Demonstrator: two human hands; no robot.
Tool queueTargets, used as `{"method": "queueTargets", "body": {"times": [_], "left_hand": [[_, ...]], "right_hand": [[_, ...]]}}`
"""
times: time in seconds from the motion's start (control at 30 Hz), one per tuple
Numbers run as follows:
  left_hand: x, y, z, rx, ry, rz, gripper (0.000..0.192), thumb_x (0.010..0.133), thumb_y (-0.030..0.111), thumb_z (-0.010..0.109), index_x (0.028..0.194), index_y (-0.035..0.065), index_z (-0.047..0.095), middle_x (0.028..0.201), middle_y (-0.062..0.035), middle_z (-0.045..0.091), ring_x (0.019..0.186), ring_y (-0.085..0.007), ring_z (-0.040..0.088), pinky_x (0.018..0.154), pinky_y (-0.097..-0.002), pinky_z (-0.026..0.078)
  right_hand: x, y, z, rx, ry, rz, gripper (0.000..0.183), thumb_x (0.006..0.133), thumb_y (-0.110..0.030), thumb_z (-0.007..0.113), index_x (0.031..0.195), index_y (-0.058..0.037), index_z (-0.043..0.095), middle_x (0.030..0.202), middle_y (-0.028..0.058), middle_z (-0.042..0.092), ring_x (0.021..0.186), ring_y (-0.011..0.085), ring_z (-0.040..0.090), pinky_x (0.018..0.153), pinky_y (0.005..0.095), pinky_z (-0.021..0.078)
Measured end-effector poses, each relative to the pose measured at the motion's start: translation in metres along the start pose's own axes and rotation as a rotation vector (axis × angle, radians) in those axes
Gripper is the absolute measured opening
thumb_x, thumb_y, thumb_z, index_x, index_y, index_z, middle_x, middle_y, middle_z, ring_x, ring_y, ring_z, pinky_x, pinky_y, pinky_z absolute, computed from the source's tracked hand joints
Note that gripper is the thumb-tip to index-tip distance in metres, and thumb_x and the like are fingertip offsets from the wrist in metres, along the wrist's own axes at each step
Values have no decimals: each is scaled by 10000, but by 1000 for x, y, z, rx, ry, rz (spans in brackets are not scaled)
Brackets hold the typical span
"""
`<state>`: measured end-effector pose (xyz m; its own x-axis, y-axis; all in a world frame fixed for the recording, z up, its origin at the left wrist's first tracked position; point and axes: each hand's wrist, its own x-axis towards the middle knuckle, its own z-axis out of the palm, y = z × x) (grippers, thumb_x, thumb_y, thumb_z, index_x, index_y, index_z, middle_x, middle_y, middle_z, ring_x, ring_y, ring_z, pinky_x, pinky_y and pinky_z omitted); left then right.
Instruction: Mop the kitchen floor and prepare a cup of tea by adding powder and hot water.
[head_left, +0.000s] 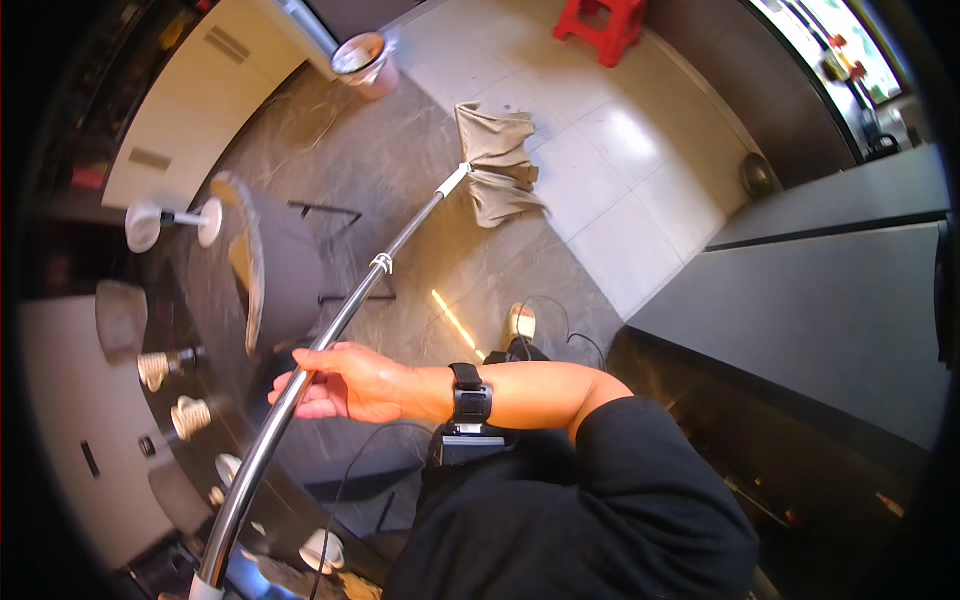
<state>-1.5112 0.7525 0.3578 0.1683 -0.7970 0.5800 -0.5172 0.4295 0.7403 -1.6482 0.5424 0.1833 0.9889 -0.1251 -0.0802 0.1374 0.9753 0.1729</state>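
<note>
My right hand (345, 382) reaches across to the left and holds the metal pole of a floor mop (259, 450). The thumb lies over the pole and the fingers are loosely curled under it. A telescoping collar (382, 262) sits partway down the pole. At its far end, a creased beige cloth (499, 199) is spread on the floor where grey tiles meet lighter ones. The pole's white grip (206, 589) is at the bottom left edge. Only a sliver of skin, apparently my left hand (172, 597), shows beside it; the rest is out of view.
A lined bin (371, 79) stands beyond the cloth, left of a red plastic stool (604, 30). At left are a chair (281, 262) and a dark table with mugs (191, 416). Grey cabinets (810, 285) flank the right. A thin black cable (551, 300) hangs near my slippered foot (522, 322).
</note>
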Motion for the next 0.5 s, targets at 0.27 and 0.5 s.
{"method": "queueTargets", "body": {"times": [0.27,0.5], "left_hand": [[-97,65,-26,202,185,-142,201,801,227,508,646,126,429,545,9,439,563,-123,462,744,-317,366],[-108,72,-1,363,175,-374,329,829,294,547,572,131,424,490,2,475,466,-162,531,681,-367,455]], "right_hand": [[43,140,-50,146,84,258,214,862,-167,503,915,41,501,967,208,581,932,333,596,769,400,528],[82,170,-156,71,614,256,133,840,-101,465,882,7,399,862,169,490,800,347,587,766,469,523]]}}
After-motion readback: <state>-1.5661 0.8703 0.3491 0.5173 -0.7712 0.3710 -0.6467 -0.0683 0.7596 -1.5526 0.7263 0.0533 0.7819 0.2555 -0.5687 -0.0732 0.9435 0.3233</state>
